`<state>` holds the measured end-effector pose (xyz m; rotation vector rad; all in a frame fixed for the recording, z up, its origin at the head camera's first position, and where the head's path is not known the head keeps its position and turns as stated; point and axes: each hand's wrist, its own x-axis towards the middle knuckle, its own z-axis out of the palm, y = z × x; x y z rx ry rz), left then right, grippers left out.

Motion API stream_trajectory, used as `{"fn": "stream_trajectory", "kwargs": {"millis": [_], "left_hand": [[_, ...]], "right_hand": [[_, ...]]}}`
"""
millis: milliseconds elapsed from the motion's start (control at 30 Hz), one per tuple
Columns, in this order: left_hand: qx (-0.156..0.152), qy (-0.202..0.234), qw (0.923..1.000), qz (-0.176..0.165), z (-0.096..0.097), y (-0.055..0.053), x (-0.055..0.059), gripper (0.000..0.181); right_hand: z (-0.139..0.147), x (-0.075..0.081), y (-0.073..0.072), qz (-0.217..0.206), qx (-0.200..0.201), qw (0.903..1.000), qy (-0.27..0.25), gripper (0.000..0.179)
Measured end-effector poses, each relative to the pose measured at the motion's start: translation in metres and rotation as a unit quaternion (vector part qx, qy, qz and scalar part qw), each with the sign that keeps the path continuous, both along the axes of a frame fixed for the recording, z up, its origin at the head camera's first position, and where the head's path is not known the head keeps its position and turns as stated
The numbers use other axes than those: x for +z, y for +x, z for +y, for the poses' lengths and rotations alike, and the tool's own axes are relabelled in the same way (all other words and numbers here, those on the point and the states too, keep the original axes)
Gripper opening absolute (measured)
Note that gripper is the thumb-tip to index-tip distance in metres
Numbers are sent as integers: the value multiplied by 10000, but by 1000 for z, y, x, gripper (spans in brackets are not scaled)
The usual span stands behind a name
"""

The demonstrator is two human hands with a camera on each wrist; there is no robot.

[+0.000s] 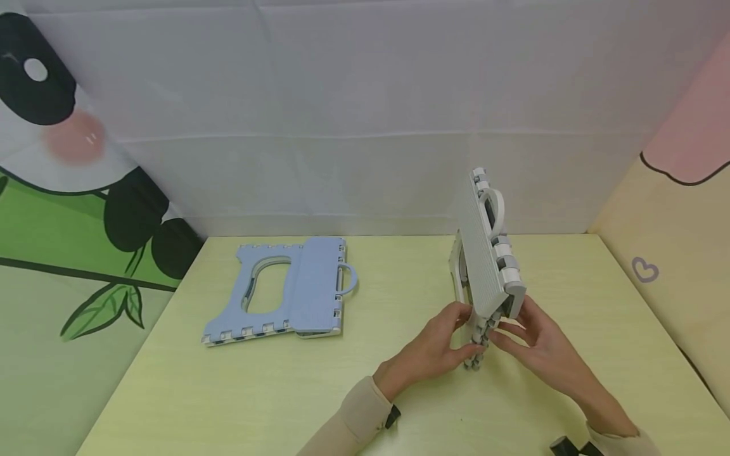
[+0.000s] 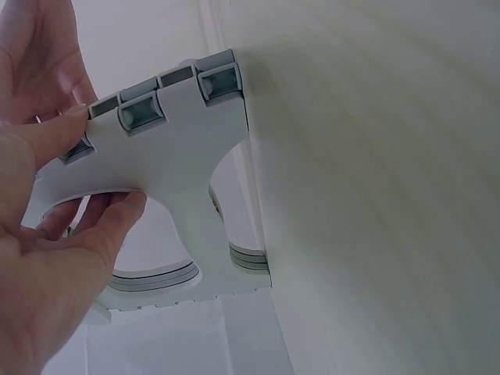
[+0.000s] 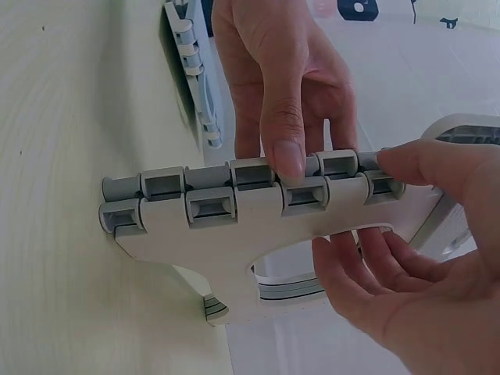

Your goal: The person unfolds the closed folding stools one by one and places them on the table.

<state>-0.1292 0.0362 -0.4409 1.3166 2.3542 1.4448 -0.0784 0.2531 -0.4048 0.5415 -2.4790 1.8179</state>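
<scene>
A pale grey folding stool [image 1: 481, 259] stands partly folded on its edge on the right side of the table, its curved handle [image 1: 497, 215] up and toward the right. My left hand [image 1: 430, 348] grips its near end from the left, thumb on the hinged edge and fingers in the leg panel's cut-out. From the other side my right hand [image 1: 544, 351] holds the same end, its thumb on the hinge knuckles [image 3: 211, 205] and its fingers at the opening. Both wrist views show the leg panel [image 2: 183, 148] upright between the hands.
A light blue folding stool [image 1: 315, 285] lies folded flat on the left of the table [image 1: 285, 392], its handle pointing right. A pale cloth wall [image 1: 342, 126] rises behind the table. Printed panels border both sides.
</scene>
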Motion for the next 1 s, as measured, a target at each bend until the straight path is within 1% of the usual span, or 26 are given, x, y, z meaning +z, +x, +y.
{"fn": "stream_trajectory", "kwargs": {"millis": [167, 267, 533, 700, 800, 933, 1000], "left_hand": [[57, -46, 9998, 163, 0, 1, 0, 54], [88, -19, 9999, 143, -1, 2, 0, 54], [130, 55, 9999, 96, 0, 2, -2, 53], [111, 110, 9997, 175, 0, 1, -3, 53], [87, 126, 9998, 125, 1, 1, -2, 52], [41, 148, 9999, -69, 1, 2, 0, 52], [56, 116, 9999, -58, 0, 2, 0, 52]], "right_hand": [[0, -2, -1, -25, -4, 9999, 119, 78], [1, -5, -2, 11, 30, 9999, 122, 77], [2, -14, -7, 108, 239, 9996, -70, 77], [3, -20, -8, 125, 239, 9996, -103, 77], [3, -22, -8, 175, 218, 9996, -95, 78], [4, -24, -8, 268, 201, 9994, -79, 78], [5, -25, -8, 323, 193, 9993, -37, 77]]}}
